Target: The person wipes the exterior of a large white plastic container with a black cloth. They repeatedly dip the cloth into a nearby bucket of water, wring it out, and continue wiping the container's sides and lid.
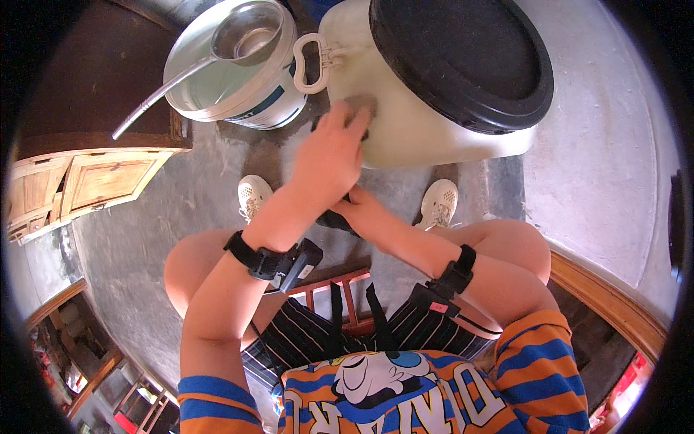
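Observation:
My left hand (331,146) reaches forward, palm down, over a dark item whose edges show on both sides of the fingers. Its fingertips are blurred and lie in front of the translucent white plastic barrel (390,135); I cannot tell whether they touch it. Just behind and below, my right hand (366,211) has its thumb bent over a black item (339,221), mostly hidden under the two hands. Whether both dark parts belong to one thing is not visible. A black lid (461,59) covers the barrel.
Left of the barrel stands a white paint bucket (271,108) of water, a metal ladle (162,95) resting across its rim. The barrel's handle (312,62) sticks out between them. A wooden cabinet (114,182) is at left, a pale wall (591,135) at right. A reddish frame (347,293) lies below me.

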`<state>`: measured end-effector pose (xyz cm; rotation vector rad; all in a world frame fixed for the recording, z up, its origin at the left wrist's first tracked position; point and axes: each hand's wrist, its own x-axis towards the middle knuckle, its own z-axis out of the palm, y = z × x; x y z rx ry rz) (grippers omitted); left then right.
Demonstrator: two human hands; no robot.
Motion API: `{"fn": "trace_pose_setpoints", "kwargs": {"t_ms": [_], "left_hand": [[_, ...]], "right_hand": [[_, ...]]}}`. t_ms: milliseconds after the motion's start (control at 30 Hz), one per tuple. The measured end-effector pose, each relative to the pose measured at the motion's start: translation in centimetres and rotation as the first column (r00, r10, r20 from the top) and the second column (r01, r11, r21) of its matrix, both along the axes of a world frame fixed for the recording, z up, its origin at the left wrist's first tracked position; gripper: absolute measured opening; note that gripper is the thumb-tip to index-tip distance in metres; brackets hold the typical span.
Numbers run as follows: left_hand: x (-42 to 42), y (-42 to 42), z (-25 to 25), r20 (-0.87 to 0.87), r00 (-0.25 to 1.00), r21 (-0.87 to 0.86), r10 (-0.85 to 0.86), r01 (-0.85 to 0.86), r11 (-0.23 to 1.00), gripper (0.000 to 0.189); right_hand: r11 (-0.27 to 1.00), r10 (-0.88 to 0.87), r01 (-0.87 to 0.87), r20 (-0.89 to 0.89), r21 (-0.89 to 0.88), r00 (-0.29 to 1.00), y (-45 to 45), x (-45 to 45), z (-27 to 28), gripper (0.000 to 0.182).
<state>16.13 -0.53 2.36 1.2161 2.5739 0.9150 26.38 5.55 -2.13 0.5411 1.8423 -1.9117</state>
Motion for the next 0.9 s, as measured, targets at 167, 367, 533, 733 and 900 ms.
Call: {"fn": "trace_pose_setpoints", "kwargs": {"t_ms": [167, 367, 533, 733, 900], "left_hand": [[2.4, 0.2, -0.4, -0.258, 0.945, -0.128, -0.201, 0.173, 0.977, 0.050], [1.0, 1.5, -1.1, -0.396, 0.912, -0.144, -0.105, 0.051, 0.988, 0.048], [-1.7, 2.1, -1.0, -0.316, 0.942, -0.094, 0.114, -0.151, 0.984, 0.045], [-2.2, 2.3, -0.9, -0.301, 0.950, -0.099, 0.083, -0.118, 0.988, 0.048], [0.2, 2.2, -0.2, -0.305, 0.947, -0.115, -0.104, 0.071, 0.991, 0.048]], "right_hand": [[0.972, 0.100, -0.021, -0.332, 0.233, 0.938, -0.8, 1.3, -2.4, 0.036], [0.964, 0.065, 0.017, -0.300, 0.264, 0.952, -1.1, 1.2, -4.1, 0.034], [0.997, -0.071, 0.071, -0.054, 0.010, 0.996, -1.1, 0.1, -2.5, 0.028], [0.997, -0.080, 0.077, -0.135, -0.027, 0.988, -1.1, 0.0, -3.3, 0.030], [0.980, 0.055, 0.016, -0.344, 0.198, 0.937, -1.3, 0.2, -4.4, 0.032]]}}
